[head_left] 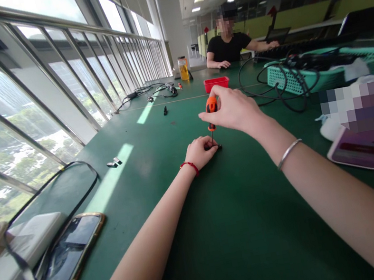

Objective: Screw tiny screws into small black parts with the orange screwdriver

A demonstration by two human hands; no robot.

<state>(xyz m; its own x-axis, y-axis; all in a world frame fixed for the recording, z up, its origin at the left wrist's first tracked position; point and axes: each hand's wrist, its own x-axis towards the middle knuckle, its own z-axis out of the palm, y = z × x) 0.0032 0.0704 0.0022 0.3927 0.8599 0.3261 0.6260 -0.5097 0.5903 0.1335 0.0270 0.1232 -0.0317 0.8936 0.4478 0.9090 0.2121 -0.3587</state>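
- Screwdriver with an orange handle stands upright near the middle of the green table, its thin shaft pointing straight down onto a small dark part that is too small to make out.
- Behind it, a red tray sits on the table, with a small black piece off to its left.
- Farther back lie tangled cables and a jar of yellow liquid.
- On the right, a green basket holds black cables, and a loop of cable trails out onto the table toward the right hand.
- Near the left edge are two small metal clips, a phone and a black strap.
- A person in a black shirt sits at the far end, hands on the table.
- Nothing lies between the hands and the part.
- Right hand comes from above; its fingers are curled together, pinching the top of the orange handle.
- Left hand, with a red cord at the wrist, rests on the table, fingers closed around the small dark part right at the tip of the shaft.
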